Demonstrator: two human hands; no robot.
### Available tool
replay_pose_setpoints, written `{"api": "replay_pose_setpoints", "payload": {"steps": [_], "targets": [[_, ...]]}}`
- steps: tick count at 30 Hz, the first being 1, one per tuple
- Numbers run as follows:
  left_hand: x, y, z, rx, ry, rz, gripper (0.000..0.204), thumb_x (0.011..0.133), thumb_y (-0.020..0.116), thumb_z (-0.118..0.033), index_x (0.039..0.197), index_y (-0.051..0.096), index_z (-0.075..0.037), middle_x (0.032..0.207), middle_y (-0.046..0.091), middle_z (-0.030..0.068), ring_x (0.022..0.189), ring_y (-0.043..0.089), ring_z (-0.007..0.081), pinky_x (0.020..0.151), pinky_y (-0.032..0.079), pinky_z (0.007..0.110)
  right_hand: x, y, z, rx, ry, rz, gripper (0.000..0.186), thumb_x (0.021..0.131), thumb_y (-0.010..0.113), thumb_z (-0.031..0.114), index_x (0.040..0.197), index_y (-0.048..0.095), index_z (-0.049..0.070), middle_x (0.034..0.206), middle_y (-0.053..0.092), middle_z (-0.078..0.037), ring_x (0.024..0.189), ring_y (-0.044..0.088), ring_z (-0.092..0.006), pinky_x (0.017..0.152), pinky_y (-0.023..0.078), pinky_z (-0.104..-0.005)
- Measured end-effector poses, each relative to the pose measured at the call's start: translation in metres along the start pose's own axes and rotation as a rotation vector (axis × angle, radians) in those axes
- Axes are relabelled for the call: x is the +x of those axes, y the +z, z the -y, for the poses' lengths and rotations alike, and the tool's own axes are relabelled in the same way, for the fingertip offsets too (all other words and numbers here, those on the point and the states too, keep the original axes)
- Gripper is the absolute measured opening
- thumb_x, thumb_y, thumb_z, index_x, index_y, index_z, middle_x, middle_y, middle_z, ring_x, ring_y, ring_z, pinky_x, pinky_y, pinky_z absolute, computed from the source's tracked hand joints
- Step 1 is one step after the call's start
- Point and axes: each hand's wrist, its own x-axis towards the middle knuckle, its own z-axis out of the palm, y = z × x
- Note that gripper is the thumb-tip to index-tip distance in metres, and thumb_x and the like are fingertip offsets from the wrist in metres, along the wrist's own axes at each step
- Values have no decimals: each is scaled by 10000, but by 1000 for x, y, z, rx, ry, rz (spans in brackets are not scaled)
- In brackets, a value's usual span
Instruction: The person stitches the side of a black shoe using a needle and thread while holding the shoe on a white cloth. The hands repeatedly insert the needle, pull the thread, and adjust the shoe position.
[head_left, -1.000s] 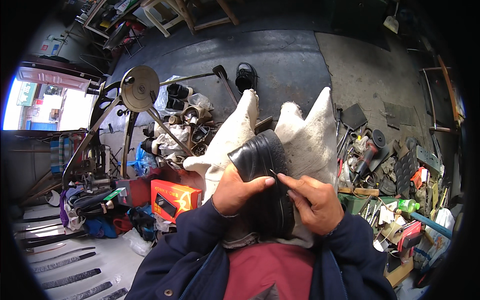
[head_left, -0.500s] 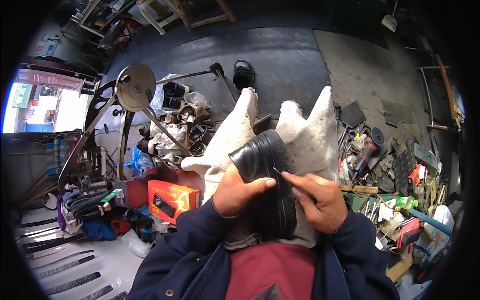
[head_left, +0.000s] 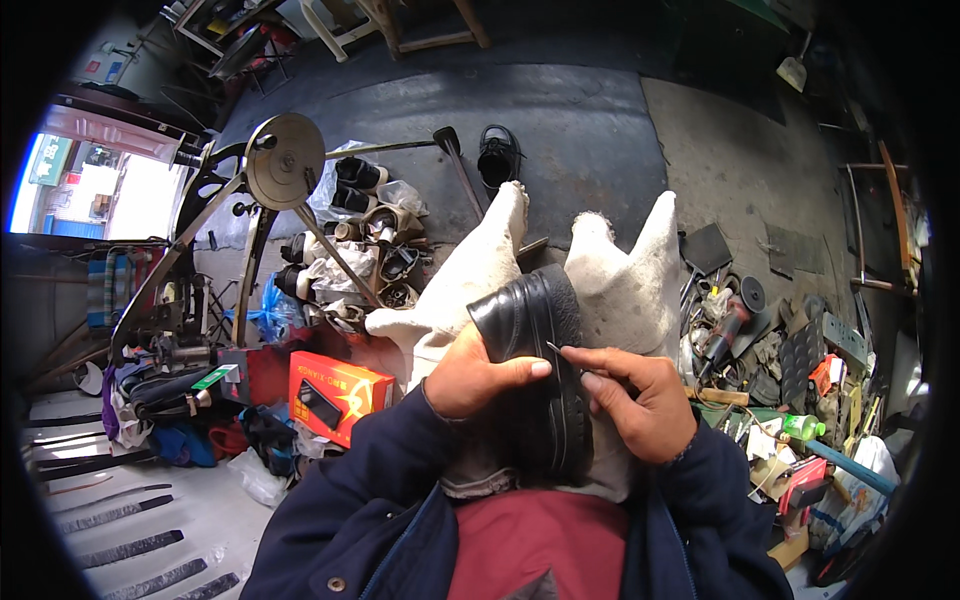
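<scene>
A black shoe point(head_left: 535, 330) lies sole side up on my lap, over a white cloth point(head_left: 620, 290) that covers my knees. My left hand point(head_left: 475, 375) grips the shoe's left side, thumb laid across the sole edge. My right hand point(head_left: 640, 395) pinches a thin metal needle point(head_left: 556, 350), its tip against the seam at the sole's rim. Both dark blue sleeves come in from the lower edge.
A second black shoe point(head_left: 498, 155) stands on the dark floor ahead. A pile of shoes point(head_left: 365, 250) lies beside a stand with a round metal wheel point(head_left: 285, 160). An orange box point(head_left: 335, 392) sits at left. Tools, a green bottle point(head_left: 800, 427) and clutter crowd the right.
The shoe and both hands stay nearly in place; my right hand has shifted slightly along the sole edge with the needle.
</scene>
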Motion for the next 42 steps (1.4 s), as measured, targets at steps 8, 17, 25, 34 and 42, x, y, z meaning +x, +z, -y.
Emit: {"api": "replay_pose_setpoints", "payload": {"steps": [8,17,25,34,42], "targets": [[2,-3,2,14,47,21,591,905,792,2,1446,554,-4,1280,694,61,1159,658,159,1028,532,336,-3,12,-12,-552,-395,-183,439,904,731,14,1327,710,130,775,607,-90,618,655,-308,549,527,-409],[1,1,1,30,45,-1,569,902,788,-2,1425,565,-1,1265,697,61,1142,664,155,1007,538,332,-3,18,-10,-153,-226,-170,388,981,654,-2,1362,683,68,763,628,-73,654,618,-160,620,485,-298],[1,5,0,28,31,-32,574,911,784,-10,1438,557,-9,1268,695,61,1145,662,155,1012,539,332,-10,40,-2,42,37,-233,343,1037,604,49,1374,660,19,768,641,-38,705,575,-69,683,489,-241],[2,3,4,36,46,-29,547,919,783,-15,1422,569,-7,1250,694,50,1124,660,142,992,545,320,-6,40,2,-36,77,-249,317,1010,623,33,1320,683,10,1079,754,-216,924,761,-292,824,568,-330],[2,3,6,47,52,-37,524,923,778,-10,1407,577,-1,1245,694,50,1120,660,139,985,548,317,-2,47,-11,-67,-118,-338,343,1012,626,12,1351,682,11,730,610,-14,663,558,-65,624,462,-237]]}}
